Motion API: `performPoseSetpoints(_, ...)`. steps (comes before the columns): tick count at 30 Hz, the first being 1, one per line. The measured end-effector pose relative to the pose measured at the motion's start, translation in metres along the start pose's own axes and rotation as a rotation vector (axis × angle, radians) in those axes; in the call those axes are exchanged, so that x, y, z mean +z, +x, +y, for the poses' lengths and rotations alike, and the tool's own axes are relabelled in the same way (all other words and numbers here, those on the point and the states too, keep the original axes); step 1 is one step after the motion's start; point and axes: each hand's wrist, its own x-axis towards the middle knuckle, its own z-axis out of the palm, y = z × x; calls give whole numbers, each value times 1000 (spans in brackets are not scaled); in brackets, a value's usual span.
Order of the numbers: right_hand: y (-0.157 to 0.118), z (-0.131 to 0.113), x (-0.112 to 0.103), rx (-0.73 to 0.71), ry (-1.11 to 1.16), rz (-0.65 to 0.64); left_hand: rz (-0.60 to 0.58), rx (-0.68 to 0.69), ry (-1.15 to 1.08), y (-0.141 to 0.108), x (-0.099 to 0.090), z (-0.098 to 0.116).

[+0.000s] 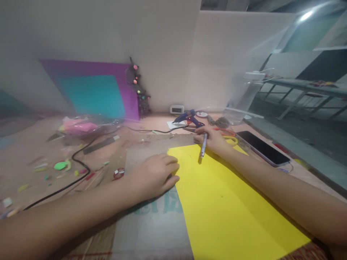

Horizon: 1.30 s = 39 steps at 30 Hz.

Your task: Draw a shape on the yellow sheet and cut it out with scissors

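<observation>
A yellow sheet of paper (230,202) lies flat in front of me. My left hand (158,173) rests palm down at its upper left edge, fingers lying on the paper and slightly bent, holding nothing. Near the sheet's far edge, my right hand (213,140) is closed around a pen (203,145), whose patterned barrel points down toward me. Yellow-handled scissors (230,140) lie partly hidden beside the right hand. Just beyond the fingers is a blue glue gun (188,117) with a small red light.
A phone (264,148) lies at the right. Behind stand a small digital clock (177,109), a clear jug (241,97) and purple and teal sheets (94,94). A black cord (78,159) crosses the littered left side; a pink bundle (78,126) lies beyond it.
</observation>
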Motion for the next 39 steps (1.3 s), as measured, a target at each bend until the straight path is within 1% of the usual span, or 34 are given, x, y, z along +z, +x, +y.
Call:
performPoseSetpoints(2,-2,-6,-4,-48,43,45,26,-45,95,-11,2,-13)
performPoseSetpoints(3,-3,-11,-6,-64,84,40,34,-63,124,-14,3,-16)
performPoseSetpoints(4,-4,-16,-8,-67,131,1,38,-79,144,-17,4,-17)
performPoseSetpoints(7,-6,-37,-4,-36,223,-245,31,-96,169,-18,4,-15)
performPoseSetpoints(9,-5,-53,7,-16,291,-390,21,-107,179,-16,3,-13)
performPoseSetpoints(10,-4,-60,15,11,365,-458,17,-113,183,-15,3,-12)
performPoseSetpoints(11,-2,-67,24,63,496,-535,15,-114,182,-14,3,-13)
performPoseSetpoints(12,0,-71,34,147,639,-622,14,-116,178,-14,3,-13)
performPoseSetpoints(13,2,-74,43,233,752,-682,12,-117,171,-13,3,-14)
performPoseSetpoints(14,4,-75,51,274,833,-681,11,-121,164,-13,4,-15)
performPoseSetpoints(15,6,-73,57,268,878,-633,8,-126,158,-14,4,-15)
performPoseSetpoints(16,8,-71,61,224,880,-554,6,-134,154,-14,5,-16)
performPoseSetpoints(18,9,-64,64,82,761,-393,1,-141,150,-14,6,-17)
performPoseSetpoints(19,9,-61,63,24,662,-346,6,-140,151,-14,6,-17)
performPoseSetpoints(20,8,-59,62,-15,561,-330,11,-139,155,-14,7,-16)
performPoseSetpoints(22,6,-57,59,-38,421,-341,17,-139,170,-14,7,-16)
performPoseSetpoints(25,6,-59,60,-39,399,-344,7,-135,185,-13,8,-15)
performPoseSetpoints(27,8,-60,63,-48,375,-315,8,-135,184,-13,9,-16)
performPoseSetpoints(31,12,-60,67,-84,233,-247,4,-137,209,-15,12,-17)
performPoseSetpoints(35,11,-61,67,-121,153,-234,46,-113,265,-19,16,-18)
performPoseSetpoints(39,9,-63,69,-139,128,-236,61,-103,298,-19,17,-17)
